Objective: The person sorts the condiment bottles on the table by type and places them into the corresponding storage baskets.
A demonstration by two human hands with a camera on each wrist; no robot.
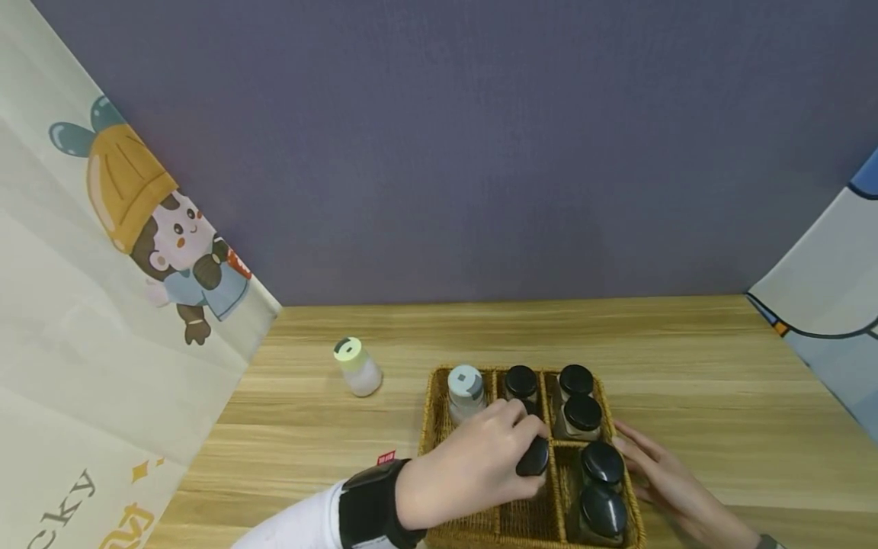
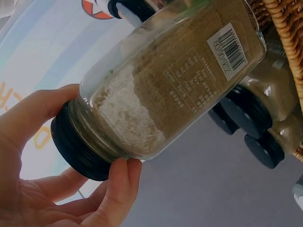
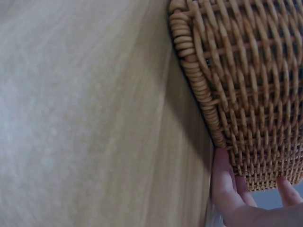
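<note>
My left hand grips a glass spice jar by its black lid, over the middle of the wicker basket. Brownish powder fills the jar, with a paler patch near the lid, and a barcode label is on its side. In the left wrist view, the thumb and fingers pinch around the lid and neck. Against the basket's right side, my right hand rests with extended fingers touching the weave low down.
Inside the divided basket stand several black-lidded jars and a white-lidded jar. A small jar with a yellow-green lid stands on the wooden table to the left. A dark panel rises behind, with printed sheets at both sides.
</note>
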